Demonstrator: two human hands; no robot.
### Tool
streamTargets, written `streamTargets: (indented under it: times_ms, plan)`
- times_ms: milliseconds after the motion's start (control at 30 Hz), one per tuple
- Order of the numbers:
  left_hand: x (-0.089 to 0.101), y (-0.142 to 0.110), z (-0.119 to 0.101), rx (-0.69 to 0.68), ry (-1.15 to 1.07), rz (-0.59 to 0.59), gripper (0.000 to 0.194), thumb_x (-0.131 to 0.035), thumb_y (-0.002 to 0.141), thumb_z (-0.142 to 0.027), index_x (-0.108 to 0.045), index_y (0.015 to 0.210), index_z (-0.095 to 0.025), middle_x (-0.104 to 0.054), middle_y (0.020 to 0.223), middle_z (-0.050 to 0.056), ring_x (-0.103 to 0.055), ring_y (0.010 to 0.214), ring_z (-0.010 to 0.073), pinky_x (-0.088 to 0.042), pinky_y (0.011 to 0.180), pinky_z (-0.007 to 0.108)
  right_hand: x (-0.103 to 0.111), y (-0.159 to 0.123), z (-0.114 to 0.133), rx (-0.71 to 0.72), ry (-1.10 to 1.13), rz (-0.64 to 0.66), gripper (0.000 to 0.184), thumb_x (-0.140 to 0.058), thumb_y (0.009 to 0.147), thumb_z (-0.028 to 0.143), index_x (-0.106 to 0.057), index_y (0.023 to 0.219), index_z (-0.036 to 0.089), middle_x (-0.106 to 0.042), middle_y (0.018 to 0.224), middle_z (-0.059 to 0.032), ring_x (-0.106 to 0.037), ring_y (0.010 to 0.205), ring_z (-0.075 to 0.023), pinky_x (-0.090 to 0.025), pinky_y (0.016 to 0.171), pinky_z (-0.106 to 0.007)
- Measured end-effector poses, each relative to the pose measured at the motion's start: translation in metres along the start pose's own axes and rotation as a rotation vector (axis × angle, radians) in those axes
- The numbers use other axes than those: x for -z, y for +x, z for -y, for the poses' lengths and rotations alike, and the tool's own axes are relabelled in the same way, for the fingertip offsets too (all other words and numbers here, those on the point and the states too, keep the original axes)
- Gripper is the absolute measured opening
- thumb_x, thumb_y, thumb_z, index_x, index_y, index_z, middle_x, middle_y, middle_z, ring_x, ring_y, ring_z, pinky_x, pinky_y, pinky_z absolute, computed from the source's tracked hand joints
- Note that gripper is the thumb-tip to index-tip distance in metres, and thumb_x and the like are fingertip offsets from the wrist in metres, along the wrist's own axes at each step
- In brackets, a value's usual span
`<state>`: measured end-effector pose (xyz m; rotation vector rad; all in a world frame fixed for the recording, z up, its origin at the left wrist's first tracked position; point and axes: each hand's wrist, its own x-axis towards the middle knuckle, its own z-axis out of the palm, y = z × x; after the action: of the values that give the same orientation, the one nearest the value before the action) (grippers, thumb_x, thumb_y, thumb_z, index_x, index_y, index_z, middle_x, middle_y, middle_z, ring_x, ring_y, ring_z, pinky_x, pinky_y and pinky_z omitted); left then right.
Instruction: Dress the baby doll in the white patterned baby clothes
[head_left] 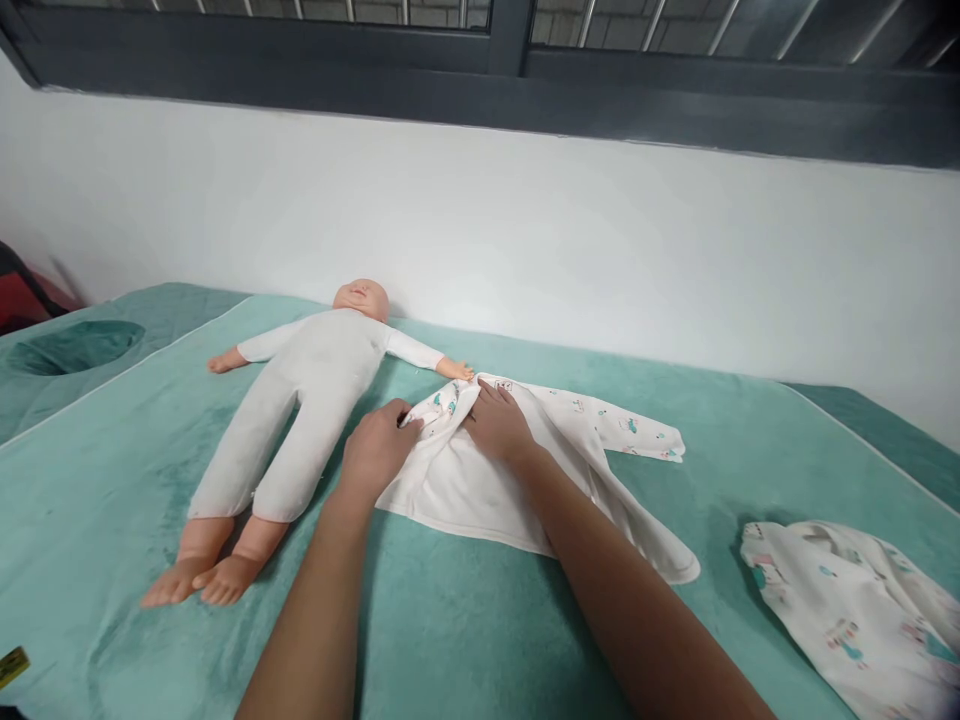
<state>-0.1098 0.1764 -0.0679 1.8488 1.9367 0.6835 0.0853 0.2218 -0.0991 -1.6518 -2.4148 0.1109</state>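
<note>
On the green cover [450, 640], the left hand [377, 450] pinches the shirt [472, 490] near the doll [330, 350], maybe to steady it; the right hand [501, 425] touches it, grip too hidden to tell

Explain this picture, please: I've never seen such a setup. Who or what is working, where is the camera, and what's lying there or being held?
No machine here: a person works with two bare hands, filmed by one camera worn on the head, looking forward and down. On a green cover lie a doll on the left, a small white shirt in the middle and a crumpled patterned cloth on the right. The left hand grips the shirt's near-left part; the right hand is at its neckline.
</note>
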Motion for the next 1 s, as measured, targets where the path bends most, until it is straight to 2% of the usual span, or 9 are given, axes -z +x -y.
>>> streamTargets:
  times_ms: [133, 233, 300, 433, 533, 633, 833, 933, 1000]
  plan:
    - [0.002, -0.001, -0.001, 0.035, 0.006, -0.263, 0.026, -0.042, 0.092, -0.034, -0.063, 0.102, -0.022, -0.071, 0.095, 0.008, -0.063, 0.085, 0.0247, -0.04, 0.067, 0.031, -0.003, 0.001, -0.004, 0.028, 0.041, -0.023, 0.049, -0.033, 0.097, 0.03, -0.045, 0.142, 0.013, -0.044, 0.148, -0.0104, -0.029, 0.143, -0.0222, -0.018, 0.117, -0.043]
    - [0.001, -0.002, -0.003, 0.031, 0.03, -0.397, 0.027, -0.041, 0.093, -0.031, -0.063, 0.104, -0.021, -0.07, 0.097, 0.008, -0.063, 0.087, 0.0264, -0.041, 0.069, 0.033, -0.004, 0.002, -0.005, 0.024, 0.055, -0.023, 0.051, -0.036, 0.096, 0.031, -0.041, 0.145, 0.014, -0.042, 0.15, -0.0101, -0.028, 0.143, -0.0224, -0.017, 0.117, -0.043]
    - [0.0, -0.002, -0.005, -0.039, 0.074, -0.496, 0.027, -0.041, 0.093, -0.028, -0.064, 0.105, -0.02, -0.07, 0.098, 0.009, -0.061, 0.09, 0.027, -0.043, 0.072, 0.035, -0.003, 0.002, -0.004, 0.015, 0.061, -0.023, 0.058, -0.042, 0.094, 0.039, -0.039, 0.146, 0.014, -0.042, 0.15, -0.011, -0.027, 0.144, -0.0246, -0.016, 0.118, -0.044]
    - [0.001, -0.003, -0.004, -0.31, 0.117, -0.648, 0.03, -0.041, 0.087, -0.008, -0.066, 0.098, -0.021, -0.069, 0.102, 0.006, -0.056, 0.099, 0.0254, -0.042, 0.085, 0.037, -0.001, 0.001, -0.001, 0.013, 0.07, -0.02, 0.074, -0.052, 0.087, 0.054, -0.037, 0.147, 0.013, -0.039, 0.151, -0.0135, -0.026, 0.144, -0.0276, -0.014, 0.118, -0.045]
    - [0.003, -0.004, -0.001, -0.347, 0.082, -0.723, 0.04, -0.04, 0.077, 0.005, -0.066, 0.093, -0.022, -0.068, 0.101, 0.005, -0.053, 0.103, 0.0246, -0.04, 0.092, 0.038, 0.001, 0.0, 0.0, 0.003, 0.073, -0.008, 0.07, -0.05, 0.088, 0.054, -0.04, 0.146, 0.015, -0.04, 0.15, -0.0125, -0.026, 0.144, -0.0279, -0.014, 0.118, -0.045]
    - [0.001, -0.004, 0.001, -0.347, 0.036, -0.727, 0.044, -0.04, 0.072, 0.008, -0.063, 0.096, -0.021, -0.066, 0.103, 0.006, -0.053, 0.104, 0.0232, -0.042, 0.094, 0.035, 0.002, 0.0, 0.001, 0.006, 0.073, 0.004, 0.065, -0.048, 0.091, 0.052, -0.042, 0.144, 0.015, -0.043, 0.149, -0.0117, -0.026, 0.144, -0.0276, -0.014, 0.118, -0.046]
    - [-0.008, 0.001, 0.003, -0.267, 0.252, -0.472, 0.049, -0.042, 0.075, 0.003, -0.061, 0.115, -0.017, -0.062, 0.109, 0.012, -0.05, 0.106, 0.0291, -0.044, 0.09, 0.04, 0.005, -0.001, 0.001, 0.029, 0.106, -0.033, 0.048, -0.042, 0.096, 0.042, -0.046, 0.14, 0.022, -0.051, 0.143, -0.0081, -0.036, 0.138, -0.0238, -0.019, 0.116, -0.044]
    - [-0.008, 0.0, 0.004, -0.206, 0.285, -0.438, 0.046, -0.043, 0.075, 0.004, -0.065, 0.107, -0.02, -0.063, 0.098, 0.01, -0.05, 0.097, 0.0292, -0.045, 0.081, 0.039, 0.009, -0.003, 0.002, 0.087, 0.129, -0.026, 0.038, -0.039, 0.098, 0.035, -0.055, 0.13, 0.022, -0.058, 0.134, -0.0067, -0.047, 0.128, -0.0204, -0.025, 0.113, -0.039]
    - [-0.006, 0.0, 0.005, -0.22, 0.248, -0.493, 0.042, -0.043, 0.074, 0.005, -0.067, 0.096, -0.021, -0.063, 0.089, 0.008, -0.05, 0.091, 0.0276, -0.044, 0.077, 0.037, 0.01, -0.005, 0.003, 0.121, 0.11, 0.001, 0.033, -0.04, 0.098, 0.034, -0.061, 0.12, 0.02, -0.062, 0.127, -0.0077, -0.051, 0.123, -0.0205, -0.029, 0.11, -0.037]
